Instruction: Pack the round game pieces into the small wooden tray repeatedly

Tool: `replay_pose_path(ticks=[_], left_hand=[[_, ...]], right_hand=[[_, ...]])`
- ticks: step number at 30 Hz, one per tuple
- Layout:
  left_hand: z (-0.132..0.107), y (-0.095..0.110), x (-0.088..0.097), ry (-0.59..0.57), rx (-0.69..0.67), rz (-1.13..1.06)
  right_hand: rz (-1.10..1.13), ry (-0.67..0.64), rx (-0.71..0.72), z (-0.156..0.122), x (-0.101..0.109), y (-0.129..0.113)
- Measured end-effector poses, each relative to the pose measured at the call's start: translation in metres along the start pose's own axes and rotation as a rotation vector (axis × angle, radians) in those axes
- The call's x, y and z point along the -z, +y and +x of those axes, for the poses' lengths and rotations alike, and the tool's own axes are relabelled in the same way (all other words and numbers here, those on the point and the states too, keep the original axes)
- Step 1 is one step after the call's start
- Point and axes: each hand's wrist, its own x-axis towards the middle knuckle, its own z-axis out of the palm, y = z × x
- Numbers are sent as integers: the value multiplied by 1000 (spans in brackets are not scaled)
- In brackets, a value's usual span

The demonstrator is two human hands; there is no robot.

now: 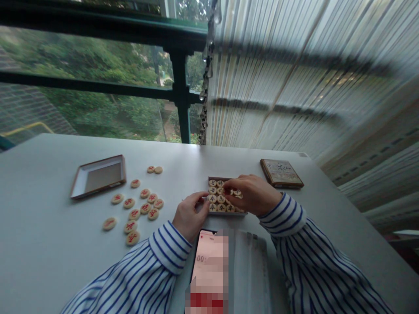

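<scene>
A small open box (227, 213) holds rows of round Chinese chess pieces (221, 199) with black characters. At its left wall is my left hand (192, 216), thumb and fingers closed against the edge. My right hand (253, 194) reaches over the box from the right, its fingers pinched down at a chess piece (220, 191) in the upper part. The fingers hide part of that piece, and the hand covers the box's right side. More pale pieces show partly under my right hand.
Loose pieces with red characters (145, 208) lie scattered to the left, and two pieces (154, 169) lie farther back. A shallow box lid (100, 176) stands at the left, a closed flat box (282, 173) at the right. A phone (209, 248) lies in front.
</scene>
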Motion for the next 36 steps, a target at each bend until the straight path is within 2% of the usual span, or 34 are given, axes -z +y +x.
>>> replay_pose_path(ticks=[19, 27, 36], left_hand=[[0, 1, 0, -5, -5, 34], [1, 2, 0, -32, 30, 47], [0, -2, -1, -7, -17, 51]], right_hand=[[-123, -165, -4, -3, -3, 6], [-149, -282, -24, -2, -4, 6], [-148, -335, -48, -2, -6, 4]])
